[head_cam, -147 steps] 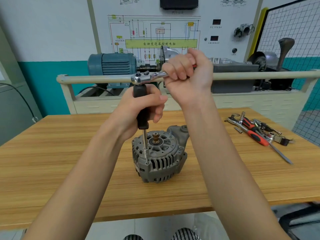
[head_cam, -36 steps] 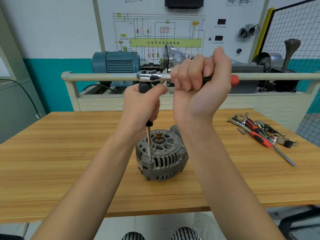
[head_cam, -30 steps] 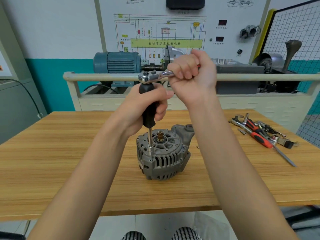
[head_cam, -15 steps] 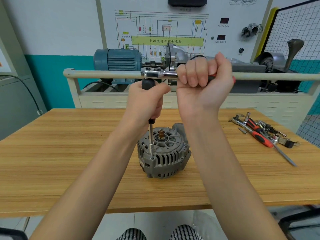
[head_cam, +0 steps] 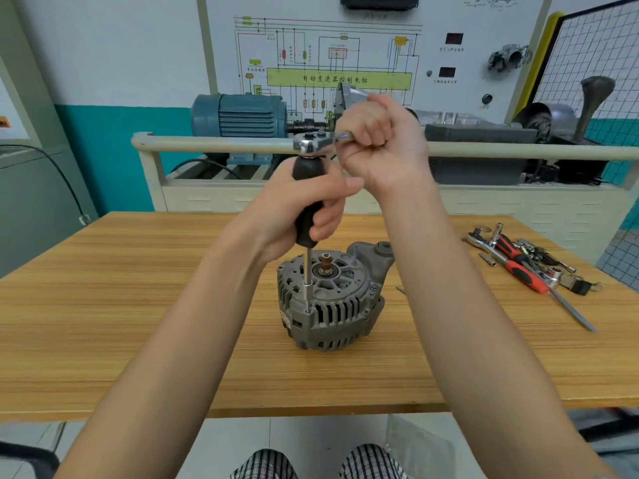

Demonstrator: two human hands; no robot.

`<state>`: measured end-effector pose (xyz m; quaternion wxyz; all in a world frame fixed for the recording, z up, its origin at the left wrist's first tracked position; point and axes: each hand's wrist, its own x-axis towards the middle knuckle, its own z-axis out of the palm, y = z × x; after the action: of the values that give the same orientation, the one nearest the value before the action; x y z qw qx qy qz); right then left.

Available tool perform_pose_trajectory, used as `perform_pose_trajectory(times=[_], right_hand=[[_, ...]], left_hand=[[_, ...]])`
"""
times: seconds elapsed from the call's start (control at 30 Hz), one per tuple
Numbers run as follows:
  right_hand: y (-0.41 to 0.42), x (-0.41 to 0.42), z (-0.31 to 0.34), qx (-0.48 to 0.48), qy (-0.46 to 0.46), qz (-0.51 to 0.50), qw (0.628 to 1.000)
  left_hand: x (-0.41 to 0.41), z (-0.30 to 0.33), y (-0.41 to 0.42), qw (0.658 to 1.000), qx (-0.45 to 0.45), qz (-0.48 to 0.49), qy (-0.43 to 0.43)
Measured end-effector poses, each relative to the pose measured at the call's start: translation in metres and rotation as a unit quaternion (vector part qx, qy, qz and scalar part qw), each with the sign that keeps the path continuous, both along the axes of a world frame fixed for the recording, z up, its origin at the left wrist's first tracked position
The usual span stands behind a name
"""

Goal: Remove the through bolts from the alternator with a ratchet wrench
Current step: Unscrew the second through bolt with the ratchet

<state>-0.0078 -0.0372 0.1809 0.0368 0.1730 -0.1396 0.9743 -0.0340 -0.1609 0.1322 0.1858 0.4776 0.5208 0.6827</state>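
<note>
Our left hand (head_cam: 294, 205) grips driver (head_cam: 308, 198) upright on alternator (head_cam: 332, 299) bolt; right hand (head_cam: 377, 143) fist round ratchet (head_cam: 313, 143) handle atop it.

Training workshop, wiring-diagram panel (head_cam: 340, 60), blue motor (head_cam: 238, 114), scattered tools (head_cam: 529, 267)

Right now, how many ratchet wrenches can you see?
2: one ratchet wrench held in both hands above the alternator, another in the tool pile at right. More may be hidden there.
</note>
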Motion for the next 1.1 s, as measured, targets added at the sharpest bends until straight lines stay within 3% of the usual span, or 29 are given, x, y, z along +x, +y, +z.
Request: perform_pose_trajectory(times=[0.07,0.17,0.4,0.5,0.57,0.67,0.8,0.9,1.0,1.1], right_hand=[[0.004,-0.011,-0.002,-0.024,-0.012,0.049,0.998],[0.008,-0.016,-0.006,-0.041,-0.009,0.016,0.999],[-0.015,0.018,-0.013,-0.015,0.074,-0.237,0.968],[-0.029,0.034,-0.021,0.021,0.134,-0.295,0.946],[-0.032,0.039,-0.023,0.024,0.158,-0.299,0.941],[-0.021,0.036,-0.017,0.022,0.143,-0.26,0.955],[-0.006,0.013,-0.002,0.006,0.047,-0.096,0.994],[-0.001,-0.005,0.0,-0.005,0.005,-0.006,1.0],[0.001,-0.008,0.0,-0.02,0.004,-0.008,1.0],[0.0,0.004,-0.004,-0.036,0.014,-0.099,0.994]], left_hand=[[0.002,0.0,0.005,1.0,-0.007,0.02,-0.015],[0.002,0.001,0.008,0.997,0.005,0.07,-0.041],[0.005,0.0,0.019,0.957,0.046,0.277,-0.076],[0.008,-0.003,0.02,0.947,0.06,0.31,-0.06],[0.01,-0.005,0.017,0.954,0.058,0.29,-0.046],[0.006,-0.003,0.006,0.984,0.038,0.169,-0.033],[-0.002,0.0,-0.004,0.999,0.014,0.044,-0.02],[-0.002,-0.001,0.0,1.0,0.005,0.003,-0.021],[-0.003,-0.001,0.002,0.999,-0.003,-0.006,-0.045],[-0.002,0.0,0.005,0.997,0.007,0.054,-0.06]])
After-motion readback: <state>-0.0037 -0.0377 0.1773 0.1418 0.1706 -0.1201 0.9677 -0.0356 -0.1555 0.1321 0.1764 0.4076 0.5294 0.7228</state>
